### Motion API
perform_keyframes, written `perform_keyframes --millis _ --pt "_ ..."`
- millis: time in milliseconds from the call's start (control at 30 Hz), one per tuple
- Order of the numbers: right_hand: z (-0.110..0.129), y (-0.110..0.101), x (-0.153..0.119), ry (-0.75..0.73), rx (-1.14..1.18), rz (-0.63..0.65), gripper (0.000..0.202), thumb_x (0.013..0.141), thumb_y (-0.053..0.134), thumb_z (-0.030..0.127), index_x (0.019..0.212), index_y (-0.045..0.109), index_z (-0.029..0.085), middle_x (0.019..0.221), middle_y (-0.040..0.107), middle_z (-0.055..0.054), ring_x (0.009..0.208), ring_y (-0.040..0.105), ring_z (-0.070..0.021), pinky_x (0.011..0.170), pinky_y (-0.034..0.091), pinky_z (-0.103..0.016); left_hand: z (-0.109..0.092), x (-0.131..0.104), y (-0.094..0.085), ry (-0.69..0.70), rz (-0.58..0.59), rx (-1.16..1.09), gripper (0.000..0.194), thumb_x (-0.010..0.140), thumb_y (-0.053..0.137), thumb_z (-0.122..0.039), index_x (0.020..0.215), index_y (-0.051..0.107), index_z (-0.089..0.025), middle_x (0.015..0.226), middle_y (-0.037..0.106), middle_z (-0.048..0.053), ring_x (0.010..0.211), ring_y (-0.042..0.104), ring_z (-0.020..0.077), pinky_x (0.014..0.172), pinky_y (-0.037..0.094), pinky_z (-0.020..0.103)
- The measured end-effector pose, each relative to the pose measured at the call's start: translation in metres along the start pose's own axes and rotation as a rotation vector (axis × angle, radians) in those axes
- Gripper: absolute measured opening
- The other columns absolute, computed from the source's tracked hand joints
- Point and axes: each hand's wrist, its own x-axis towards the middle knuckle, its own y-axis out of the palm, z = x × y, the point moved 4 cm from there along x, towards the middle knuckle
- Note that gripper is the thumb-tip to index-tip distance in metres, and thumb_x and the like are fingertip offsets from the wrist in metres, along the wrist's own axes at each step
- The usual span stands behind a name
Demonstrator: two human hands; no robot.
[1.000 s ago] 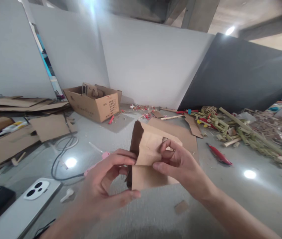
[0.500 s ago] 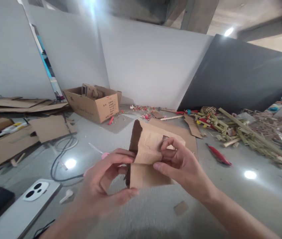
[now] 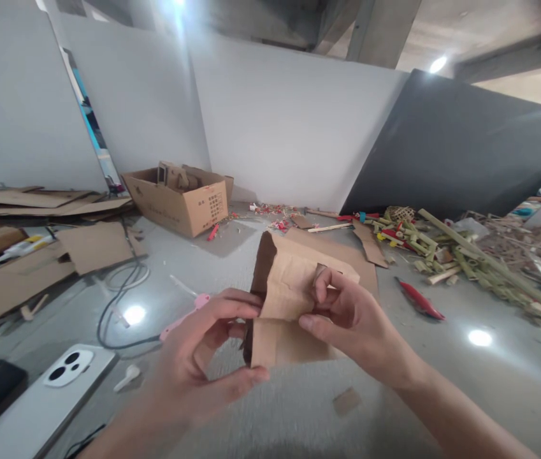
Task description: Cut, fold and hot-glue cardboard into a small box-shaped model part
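A folded piece of brown cardboard (image 3: 294,290), with a dark edge along its left side, is held up in front of me. My left hand (image 3: 208,350) grips its left side, fingers behind the edge and thumb at the lower left corner. My right hand (image 3: 351,325) pinches the right part, thumb on the front face and fingers curled by a small cut or flap. Behind the piece lies a flat cardboard sheet (image 3: 368,271). Beyond my left hand is a pink glue gun-like tool (image 3: 181,322) with a cord, partly hidden.
An open cardboard box (image 3: 179,204) stands at the back left. Flat cardboard (image 3: 95,245) is piled at the left. A white phone (image 3: 45,401) and an earbud (image 3: 127,377) lie lower left. A red utility knife (image 3: 420,298) and green bamboo pieces (image 3: 471,261) lie at right.
The cardboard piece and both hands have shifted slightly to the right and down. My right hand's index finger has curled lower by the small flap. Both hands keep their hold.
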Motion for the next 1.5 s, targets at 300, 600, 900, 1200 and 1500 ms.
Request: perform_keyframes --millis 300,600,900,1200,1500 --pt "-0.001 -0.002 0.000 0.007 -0.006 0.001 0.034 0.090 0.070 0.023 0.082 0.037 0.023 0.077 0.039 0.007 0.065 0.035 -0.0096 0.058 0.027 -0.026 0.003 0.000 0.000 -0.008 0.022 0.005 0.045 0.082 0.079 -0.017 0.122 0.062 -0.030 0.119 0.062 0.007 0.105 0.060 0.0211 0.081 0.055 0.028" --pt "-0.005 0.001 -0.001 -0.015 0.045 0.003 0.033 0.086 0.074 0.018 0.083 0.041 0.023 0.080 0.043 0.006 0.069 0.038 -0.0097 0.060 0.030 -0.025 0.002 0.001 -0.001 0.043 -0.003 0.017 0.042 0.082 0.078 -0.016 0.120 0.062 -0.026 0.117 0.064 0.008 0.105 0.062 0.0205 0.079 0.057 0.027" --pt "-0.006 0.000 0.001 -0.011 0.014 -0.005 0.032 0.088 0.073 0.019 0.083 0.042 0.022 0.077 0.044 0.007 0.066 0.037 -0.0086 0.057 0.028 -0.024 0.000 0.000 -0.001 0.069 0.012 0.037 0.043 0.083 0.076 -0.013 0.122 0.061 -0.024 0.117 0.063 0.009 0.104 0.062 0.0201 0.079 0.056 0.028" --pt "-0.007 0.003 0.000 0.008 0.050 -0.039 0.031 0.088 0.074 0.024 0.085 0.043 0.023 0.075 0.049 0.007 0.065 0.041 -0.0084 0.057 0.031 -0.023 0.003 0.000 -0.002 0.011 0.005 0.022 0.046 0.083 0.075 -0.012 0.124 0.061 -0.028 0.122 0.062 0.008 0.111 0.061 0.0222 0.082 0.057 0.029" --pt "-0.032 -0.003 0.010 0.036 -0.057 -0.149 0.028 0.086 0.076 0.029 0.086 0.049 0.022 0.071 0.055 0.007 0.064 0.047 -0.0085 0.058 0.035 -0.023 0.038 -0.009 -0.003 -0.265 -0.088 -0.090 0.038 0.081 0.081 -0.023 0.114 0.063 -0.028 0.115 0.061 0.005 0.098 0.061 0.0187 0.082 0.054 0.030"
